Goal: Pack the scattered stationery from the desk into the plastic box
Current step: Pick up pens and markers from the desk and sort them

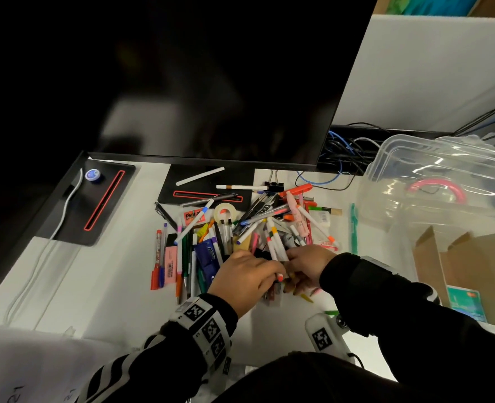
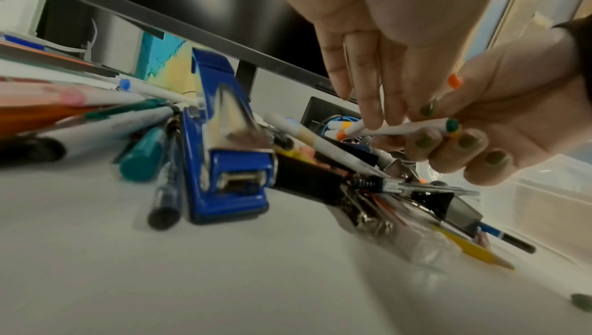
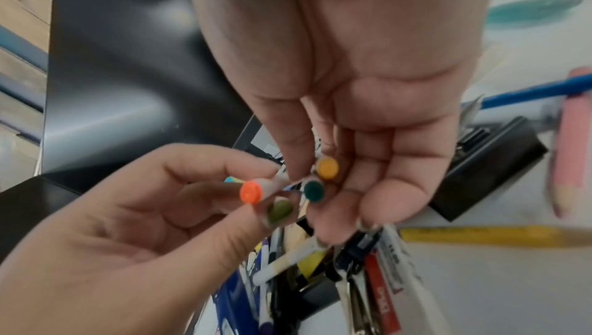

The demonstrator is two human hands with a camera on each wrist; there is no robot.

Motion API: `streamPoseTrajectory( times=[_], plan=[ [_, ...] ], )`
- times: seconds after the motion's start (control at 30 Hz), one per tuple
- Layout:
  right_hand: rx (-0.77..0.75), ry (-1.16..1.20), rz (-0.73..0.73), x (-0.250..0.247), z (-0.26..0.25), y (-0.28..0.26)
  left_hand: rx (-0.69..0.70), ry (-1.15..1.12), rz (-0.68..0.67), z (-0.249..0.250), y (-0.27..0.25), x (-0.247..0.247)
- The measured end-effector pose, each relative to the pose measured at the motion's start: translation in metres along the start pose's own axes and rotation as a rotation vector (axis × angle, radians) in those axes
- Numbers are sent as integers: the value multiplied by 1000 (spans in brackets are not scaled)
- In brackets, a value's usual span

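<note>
Where any print shows, it is too blurred to read, even on the red-and-white label at the lower right of the right wrist view. The stationery pile (image 1: 240,228) lies at the centre of the head view on the white counter (image 1: 118,286): white markers with coloured caps, pens, a blue stapler (image 2: 224,163), binder clips, a tape roll (image 1: 224,213). The left hand (image 1: 246,274) pinches an orange-capped marker (image 3: 251,191); the right hand (image 1: 310,264) curls round green- and yellow-capped markers (image 3: 320,183). The clear plastic box (image 1: 432,181) sits at the right, apart from the pile, bare counter between.
</note>
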State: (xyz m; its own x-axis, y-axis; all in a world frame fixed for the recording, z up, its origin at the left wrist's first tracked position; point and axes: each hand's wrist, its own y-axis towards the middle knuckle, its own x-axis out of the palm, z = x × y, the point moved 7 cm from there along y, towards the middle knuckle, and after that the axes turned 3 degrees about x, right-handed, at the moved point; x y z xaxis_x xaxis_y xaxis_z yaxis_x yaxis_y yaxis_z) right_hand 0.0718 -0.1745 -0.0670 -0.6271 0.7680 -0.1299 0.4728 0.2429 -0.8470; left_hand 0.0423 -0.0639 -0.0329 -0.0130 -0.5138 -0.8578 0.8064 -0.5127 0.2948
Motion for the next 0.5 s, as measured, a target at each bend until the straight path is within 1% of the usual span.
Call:
streamPoseTrajectory(
  times=[0.1,0.23,0.4,0.5],
  plan=[
    [-20,131,4,3,-4,2,-13,6,4,-2,-4,-3],
    [-56,272,-2,8,-13,1,-64,13,21,-9,-10,-11],
    [-103,245,14,17,-23,3,-83,23,-58,-16,-14,-15],
    [-87,248,34,17,-26,8,-200,-5,-100,-28,-17,-20]
  ],
)
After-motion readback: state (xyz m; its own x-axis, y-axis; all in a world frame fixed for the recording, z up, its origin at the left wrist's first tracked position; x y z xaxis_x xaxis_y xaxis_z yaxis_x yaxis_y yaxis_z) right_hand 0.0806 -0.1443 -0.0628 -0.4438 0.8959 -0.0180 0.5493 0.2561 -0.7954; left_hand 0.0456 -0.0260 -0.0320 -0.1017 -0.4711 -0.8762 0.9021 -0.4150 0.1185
